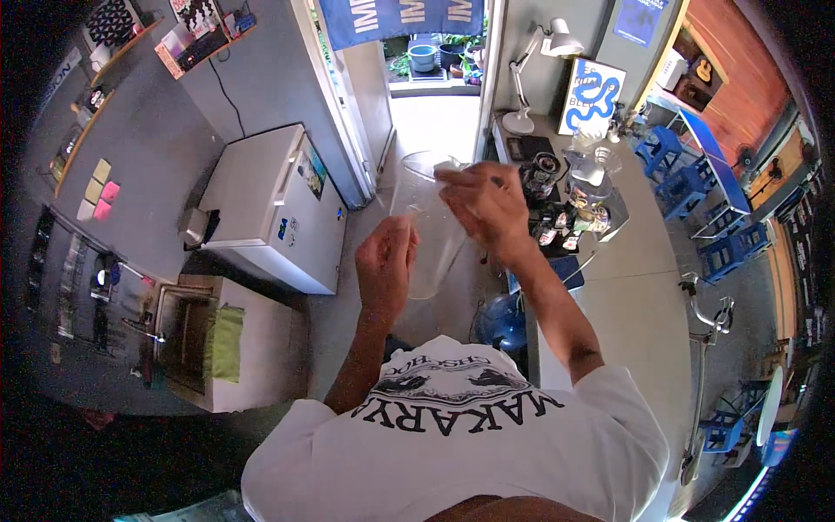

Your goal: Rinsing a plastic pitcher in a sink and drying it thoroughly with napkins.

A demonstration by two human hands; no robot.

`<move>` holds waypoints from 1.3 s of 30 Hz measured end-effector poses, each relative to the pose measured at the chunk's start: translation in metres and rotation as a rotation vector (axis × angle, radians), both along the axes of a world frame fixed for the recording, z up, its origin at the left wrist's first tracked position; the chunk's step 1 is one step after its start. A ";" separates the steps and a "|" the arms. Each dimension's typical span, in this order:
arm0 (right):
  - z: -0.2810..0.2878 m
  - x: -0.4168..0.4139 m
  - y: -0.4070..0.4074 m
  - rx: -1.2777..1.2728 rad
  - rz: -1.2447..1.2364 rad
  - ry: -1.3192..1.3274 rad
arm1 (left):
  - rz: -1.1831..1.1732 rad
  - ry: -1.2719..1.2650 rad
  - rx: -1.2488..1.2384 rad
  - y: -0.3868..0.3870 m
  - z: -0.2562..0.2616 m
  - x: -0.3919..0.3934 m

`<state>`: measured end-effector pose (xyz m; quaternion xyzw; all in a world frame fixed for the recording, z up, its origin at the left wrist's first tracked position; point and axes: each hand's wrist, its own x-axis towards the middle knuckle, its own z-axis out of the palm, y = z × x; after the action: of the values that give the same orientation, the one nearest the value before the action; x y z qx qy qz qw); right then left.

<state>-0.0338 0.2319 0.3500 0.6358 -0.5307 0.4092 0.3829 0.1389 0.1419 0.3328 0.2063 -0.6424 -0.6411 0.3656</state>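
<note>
In front of my chest is a tall, clear see-through container (pixel 427 261), with its round rim toward the doorway. Its material is hard to make out against the grey floor. My left hand (pixel 385 258) has its fingers curled closed on the container's near left side. At the right of the rim, my right hand (pixel 489 202) is bent inward with curled fingers, and motion blurs it. Something small and whitish (pixel 449 167) shows by those fingertips; whether it is held or part of the container is unclear.
To the right runs a long counter (pixel 626 300) with a desk lamp (pixel 520 121), a burr-type appliance (pixel 545 171) and clear vessels (pixel 590 173). At left stand a white chest freezer (pixel 254 189) and a sink (pixel 186 333) with a green cloth (pixel 225 342). Ahead is an open doorway (pixel 434 121).
</note>
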 end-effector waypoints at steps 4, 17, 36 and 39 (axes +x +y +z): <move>-0.048 0.029 0.008 0.222 0.152 -0.077 | 0.031 0.007 0.116 -0.006 -0.007 0.000; -0.008 -0.005 0.027 0.110 -0.021 -0.047 | 0.004 -0.020 0.064 0.000 -0.006 -0.009; -0.009 -0.003 0.035 -0.145 0.044 -0.571 | -0.259 0.432 0.619 -0.011 -0.007 -0.001; -0.043 0.029 0.040 -0.005 0.126 -0.370 | -0.254 0.554 0.658 -0.025 -0.012 0.003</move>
<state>-0.0043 0.2717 0.3069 0.5804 -0.5503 0.5438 0.2541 0.1419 0.1171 0.3203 0.0514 -0.3025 -0.8822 0.3573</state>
